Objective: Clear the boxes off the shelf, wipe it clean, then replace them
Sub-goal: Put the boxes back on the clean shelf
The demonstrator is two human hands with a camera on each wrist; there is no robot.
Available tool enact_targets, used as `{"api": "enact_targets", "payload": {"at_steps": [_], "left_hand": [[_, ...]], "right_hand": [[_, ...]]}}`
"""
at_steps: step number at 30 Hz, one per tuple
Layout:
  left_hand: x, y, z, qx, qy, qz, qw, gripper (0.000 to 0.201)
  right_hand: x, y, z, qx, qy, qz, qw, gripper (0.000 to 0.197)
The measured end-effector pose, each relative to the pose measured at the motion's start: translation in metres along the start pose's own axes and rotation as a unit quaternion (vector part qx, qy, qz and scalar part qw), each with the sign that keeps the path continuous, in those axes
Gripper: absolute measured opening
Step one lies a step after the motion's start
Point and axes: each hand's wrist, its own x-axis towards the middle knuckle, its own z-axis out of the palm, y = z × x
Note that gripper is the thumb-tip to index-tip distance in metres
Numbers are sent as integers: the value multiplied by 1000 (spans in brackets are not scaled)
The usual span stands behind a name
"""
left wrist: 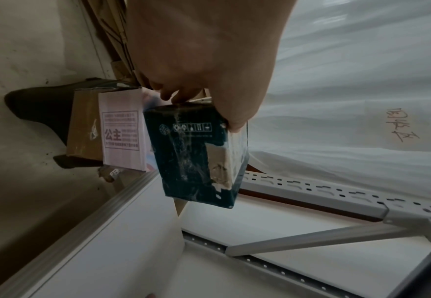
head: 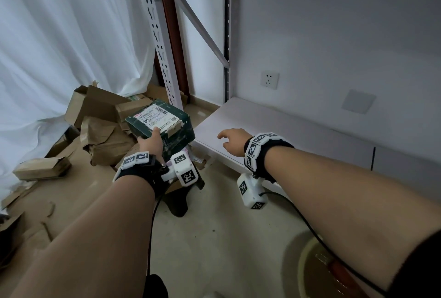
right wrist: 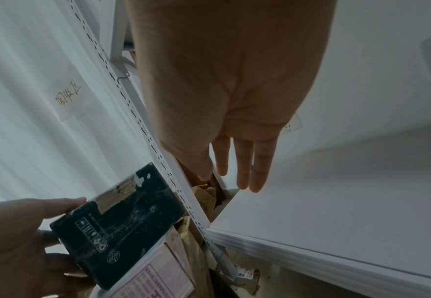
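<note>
My left hand (head: 150, 141) grips a dark green box (head: 164, 122) with a white shipping label, holding it in the air just left of the shelf board's corner. Its thumb lies on the label side, the fingers underneath. The same box (left wrist: 199, 153) shows torn tape on one edge in the left wrist view, and the box (right wrist: 117, 223) sits at lower left in the right wrist view. The white shelf board (head: 274, 128) is bare. My right hand (head: 232, 140) hovers over its left end, fingers (right wrist: 245, 167) straight and relaxed, holding nothing.
A heap of brown cardboard boxes (head: 100, 128) and torn paper lies on the floor at left, against a white curtain (head: 59, 35). A pale pink box (left wrist: 122, 129) and a dark cloth (head: 181, 200) lie below the held box. The perforated shelf upright (head: 157, 35) stands behind.
</note>
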Motion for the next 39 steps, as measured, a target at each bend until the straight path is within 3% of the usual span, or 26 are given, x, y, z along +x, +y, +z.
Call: {"api": "enact_targets", "payload": {"at_steps": [7, 11, 18, 25, 28, 30, 35, 39], "left_hand": [[5, -11, -8, -21, -54, 62, 996, 53], [5, -12, -11, -40, -63, 67, 995, 52], [-4, -8, -15, -46, -80, 91, 992, 52], [-19, 0, -6, -95, -148, 85, 981, 49], [-35, 5, 6, -85, -161, 86, 979, 44], [-49, 7, 17, -59, -179, 94, 978, 41], [-87, 11, 45, -28, -262, 76, 962, 26], [-122, 15, 68, 56, -314, 83, 944, 26]], "right_hand": [[14, -28, -1, 53, -34, -33, 997, 63], [19, -53, 4, 100, -62, -64, 991, 59], [24, -49, 2, 191, -9, -11, 981, 64], [8, -35, -4, 257, 26, -13, 966, 41], [-7, -22, -13, 298, 74, 14, 952, 31], [-19, -10, -20, 320, 84, 35, 943, 38], [-51, 30, -36, 420, 28, 86, 903, 67], [-82, 65, -45, 497, 13, 104, 861, 68]]}}
